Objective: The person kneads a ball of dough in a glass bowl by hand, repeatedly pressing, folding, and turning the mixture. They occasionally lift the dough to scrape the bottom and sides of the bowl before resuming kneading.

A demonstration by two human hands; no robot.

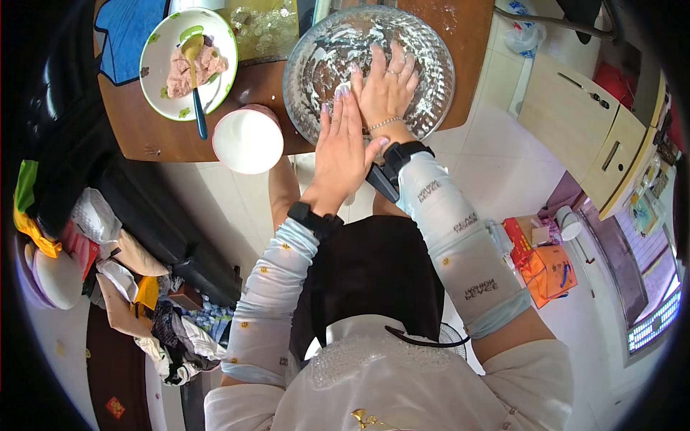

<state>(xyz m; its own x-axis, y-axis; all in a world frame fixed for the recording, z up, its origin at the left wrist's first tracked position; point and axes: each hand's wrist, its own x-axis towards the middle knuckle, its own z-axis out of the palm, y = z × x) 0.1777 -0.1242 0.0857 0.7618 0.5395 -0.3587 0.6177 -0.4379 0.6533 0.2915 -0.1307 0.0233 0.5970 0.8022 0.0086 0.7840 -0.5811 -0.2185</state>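
Note:
A large round glass bowl [431, 79], smeared inside with white flour or dough, stands at the table's front edge. My right hand [384, 90] is over the bowl with its fingers spread, a ring and a bracelet on it. Beside it, my left hand [341, 147] reaches over the bowl's near left rim, fingers stretched out and its fingertips near the right thumb. A little white stuff shows between the hands; whether either touches it is hard to tell. Left of the bowl is a white cup [249, 141]. Farther left, a plate [152, 82] holds pink minced meat [188, 75] and a spoon [197, 108].
The wooden table [165, 147] also bears a blue cloth [133, 39] and a tray of pale pieces [264, 32]. A black sofa [165, 215] with piled clothes [183, 337] is at left. Cabinets [575, 122] and an orange bag [548, 276] are at right.

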